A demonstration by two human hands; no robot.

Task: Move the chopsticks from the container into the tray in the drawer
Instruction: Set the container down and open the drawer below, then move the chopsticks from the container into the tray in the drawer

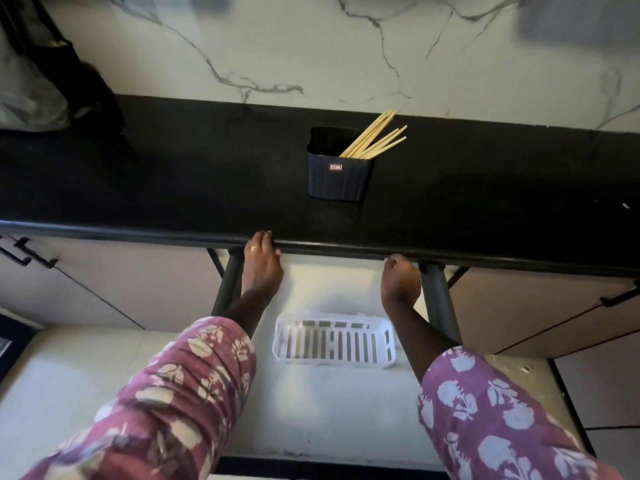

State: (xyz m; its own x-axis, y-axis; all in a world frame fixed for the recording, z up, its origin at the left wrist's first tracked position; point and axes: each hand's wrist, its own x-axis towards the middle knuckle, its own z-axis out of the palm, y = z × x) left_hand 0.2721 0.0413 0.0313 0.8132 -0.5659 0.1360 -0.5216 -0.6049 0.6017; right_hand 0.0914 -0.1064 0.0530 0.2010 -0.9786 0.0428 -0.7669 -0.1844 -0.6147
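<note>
Several light wooden chopsticks (375, 138) stand slanted to the right in a black ribbed container (337, 181) on the black countertop (173, 188). Below it the drawer (329, 410) is pulled out, with a white slotted plastic tray (334, 341) lying on its pale floor. My left hand (261, 265), wearing a ring, touches the counter's front edge with its fingertips, left of the container. My right hand (400, 278) hovers just under that edge to the right, fingers loosely bent, with nothing in it. Both hands are above the tray and apart from the chopsticks.
A marble-patterned wall (311, 46) rises behind the counter. A dark bag and grey cloth (41, 91) sit at the far left of the counter. Dark drawer rails (440, 299) run along both sides. Closed cabinet fronts with black handles (31, 254) flank the drawer.
</note>
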